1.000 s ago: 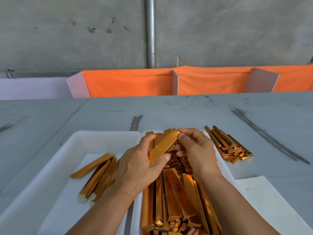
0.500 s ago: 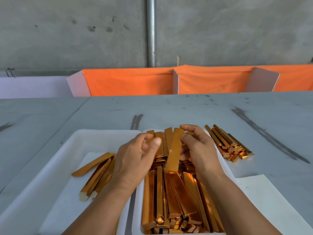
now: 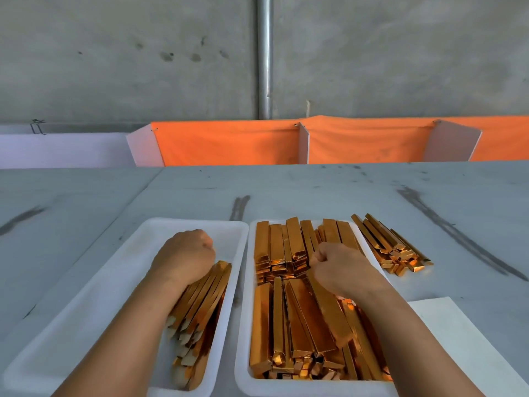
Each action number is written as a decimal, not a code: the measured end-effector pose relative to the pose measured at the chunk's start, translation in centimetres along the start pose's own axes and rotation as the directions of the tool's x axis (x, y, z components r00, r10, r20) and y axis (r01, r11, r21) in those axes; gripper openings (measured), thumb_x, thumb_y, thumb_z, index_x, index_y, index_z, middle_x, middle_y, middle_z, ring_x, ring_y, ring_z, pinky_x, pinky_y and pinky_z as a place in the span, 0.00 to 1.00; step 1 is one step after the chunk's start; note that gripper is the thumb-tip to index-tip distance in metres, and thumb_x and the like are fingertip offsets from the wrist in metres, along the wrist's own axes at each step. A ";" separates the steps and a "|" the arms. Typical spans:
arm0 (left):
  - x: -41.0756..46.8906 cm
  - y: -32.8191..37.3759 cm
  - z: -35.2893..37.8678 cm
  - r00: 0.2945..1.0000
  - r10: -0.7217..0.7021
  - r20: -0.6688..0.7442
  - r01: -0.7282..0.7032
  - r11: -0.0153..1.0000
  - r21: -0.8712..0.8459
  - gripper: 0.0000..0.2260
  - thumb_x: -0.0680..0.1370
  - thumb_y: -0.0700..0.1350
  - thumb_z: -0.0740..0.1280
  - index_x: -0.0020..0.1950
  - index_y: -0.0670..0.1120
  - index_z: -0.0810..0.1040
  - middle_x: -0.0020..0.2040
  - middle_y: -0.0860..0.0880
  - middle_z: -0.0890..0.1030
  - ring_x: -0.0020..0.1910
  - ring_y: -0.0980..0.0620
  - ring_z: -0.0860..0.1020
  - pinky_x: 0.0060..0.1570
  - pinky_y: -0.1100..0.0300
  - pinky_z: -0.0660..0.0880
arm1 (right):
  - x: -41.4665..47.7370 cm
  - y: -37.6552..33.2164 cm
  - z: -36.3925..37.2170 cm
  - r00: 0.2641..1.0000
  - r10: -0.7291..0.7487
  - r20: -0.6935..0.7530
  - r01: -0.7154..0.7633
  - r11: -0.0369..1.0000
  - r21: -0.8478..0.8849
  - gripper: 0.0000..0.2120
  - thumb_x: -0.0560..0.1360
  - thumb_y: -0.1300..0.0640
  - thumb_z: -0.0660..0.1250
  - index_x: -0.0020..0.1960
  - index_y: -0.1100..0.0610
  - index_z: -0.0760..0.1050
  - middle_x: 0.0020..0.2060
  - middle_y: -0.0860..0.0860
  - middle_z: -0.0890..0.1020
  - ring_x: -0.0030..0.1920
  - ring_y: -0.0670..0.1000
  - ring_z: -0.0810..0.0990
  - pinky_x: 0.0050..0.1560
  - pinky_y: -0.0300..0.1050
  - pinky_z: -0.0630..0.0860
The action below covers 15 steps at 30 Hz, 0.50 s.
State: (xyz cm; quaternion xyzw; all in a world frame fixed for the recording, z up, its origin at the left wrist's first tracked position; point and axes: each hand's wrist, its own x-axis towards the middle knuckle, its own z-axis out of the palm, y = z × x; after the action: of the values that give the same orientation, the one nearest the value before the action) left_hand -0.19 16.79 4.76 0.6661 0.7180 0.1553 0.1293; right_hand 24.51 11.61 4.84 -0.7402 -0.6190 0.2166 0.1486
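Note:
Two white trays stand side by side on the grey table. The left tray (image 3: 137,247) holds a pile of flat gold strips (image 3: 200,305) along its right wall. The right tray (image 3: 244,296) is packed with folded long gold boxes (image 3: 286,319) in two rows. My left hand (image 3: 186,253) is curled into a fist inside the left tray, with its wrist over the far ends of the flat strips. Curled as well, my right hand (image 3: 340,267) sits over the boxes in the right tray. Nothing shows in either fist.
Another heap of gold boxes (image 3: 392,247) lies on the table right of the right tray. A white sheet (image 3: 458,339) lies at the near right. Orange cloth dividers (image 3: 229,144) and a grey wall with a metal pipe (image 3: 264,53) stand behind the table.
Both hands held one gold strip over the right tray; now they are apart and curled. My left hand has moved into the left tray. The flat strips now lie against its right wall.

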 end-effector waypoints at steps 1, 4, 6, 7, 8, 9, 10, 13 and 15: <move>0.1 -0.7 -0.1 0.999 -0.022 0.045 0.019 0.997 0.069 0.10 0.80 0.43 0.60 0.58 0.46 0.78 0.56 0.48 0.79 0.52 0.49 0.76 0.48 0.59 0.71 | -0.2 0.0 0.0 1.000 -0.002 0.018 0.002 1.000 -0.028 0.08 0.79 0.59 0.59 0.54 0.51 0.74 0.53 0.48 0.79 0.56 0.51 0.76 0.59 0.49 0.78; 0.4 -2.8 0.0 0.988 -0.075 0.137 0.047 0.979 0.198 0.07 0.78 0.45 0.61 0.43 0.46 0.76 0.39 0.49 0.77 0.38 0.51 0.75 0.37 0.60 0.70 | -0.6 0.1 -0.2 0.999 -0.008 0.035 0.011 0.994 -0.111 0.10 0.80 0.59 0.60 0.59 0.52 0.74 0.55 0.49 0.78 0.57 0.51 0.76 0.61 0.49 0.77; 0.5 -4.1 0.7 0.976 -0.127 0.178 0.084 0.969 0.233 0.07 0.77 0.49 0.63 0.41 0.47 0.74 0.34 0.50 0.73 0.34 0.52 0.72 0.33 0.61 0.67 | -0.7 0.2 -0.2 0.999 -0.005 0.039 0.011 0.986 -0.168 0.09 0.80 0.58 0.60 0.58 0.52 0.74 0.52 0.49 0.79 0.56 0.51 0.78 0.59 0.48 0.77; 0.4 -4.6 1.1 0.970 -0.156 0.186 0.109 0.964 0.242 0.08 0.76 0.51 0.64 0.42 0.48 0.74 0.35 0.50 0.73 0.35 0.51 0.73 0.34 0.61 0.68 | -0.7 0.3 -0.1 0.999 0.000 0.046 0.009 0.981 -0.193 0.07 0.80 0.58 0.60 0.55 0.53 0.74 0.49 0.49 0.79 0.54 0.51 0.78 0.58 0.47 0.78; 0.3 -5.1 1.6 0.965 -0.186 0.184 0.137 0.959 0.250 0.09 0.75 0.53 0.64 0.45 0.48 0.73 0.38 0.50 0.75 0.38 0.51 0.75 0.36 0.60 0.70 | -0.7 0.4 -0.1 0.998 0.005 0.056 0.007 0.976 -0.215 0.05 0.79 0.59 0.60 0.52 0.53 0.74 0.46 0.49 0.78 0.52 0.51 0.79 0.57 0.47 0.79; 0.3 -5.5 2.0 0.961 -0.215 0.171 0.167 0.951 0.259 0.12 0.75 0.55 0.65 0.49 0.48 0.72 0.43 0.49 0.76 0.42 0.50 0.77 0.40 0.59 0.73 | -0.7 0.4 0.0 0.998 0.008 0.064 0.007 0.972 -0.233 0.04 0.79 0.59 0.60 0.50 0.53 0.73 0.44 0.48 0.77 0.51 0.51 0.79 0.57 0.47 0.79; 0.1 -5.8 2.4 0.957 -0.247 0.152 0.200 0.943 0.267 0.16 0.76 0.57 0.65 0.55 0.48 0.71 0.49 0.48 0.76 0.46 0.49 0.77 0.43 0.58 0.74 | -0.7 0.5 0.0 0.998 0.009 0.066 0.007 0.970 -0.243 0.04 0.79 0.59 0.60 0.49 0.53 0.73 0.43 0.48 0.77 0.50 0.51 0.79 0.57 0.47 0.79; 0.0 -6.2 3.1 0.951 -0.286 0.115 0.248 0.933 0.261 0.19 0.77 0.57 0.64 0.62 0.47 0.67 0.51 0.48 0.75 0.47 0.50 0.76 0.44 0.58 0.75 | -0.8 0.8 0.3 0.999 0.011 0.033 -0.003 0.974 -0.225 0.04 0.79 0.59 0.60 0.49 0.52 0.73 0.43 0.48 0.77 0.50 0.50 0.79 0.56 0.46 0.79; 0.1 -6.2 3.5 0.956 -0.268 0.119 0.227 0.933 0.280 0.13 0.78 0.54 0.63 0.58 0.47 0.71 0.45 0.50 0.77 0.42 0.53 0.77 0.40 0.60 0.74 | -0.7 1.0 0.5 1.000 0.016 0.013 -0.013 0.978 -0.210 0.06 0.79 0.58 0.61 0.52 0.52 0.75 0.46 0.48 0.78 0.51 0.49 0.78 0.57 0.46 0.79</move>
State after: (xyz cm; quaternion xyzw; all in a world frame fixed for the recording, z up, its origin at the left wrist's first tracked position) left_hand -4.47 16.66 -0.88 0.5913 0.7983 -0.0112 0.1138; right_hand 25.02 10.68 3.97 -0.7545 -0.6341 0.1566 0.0637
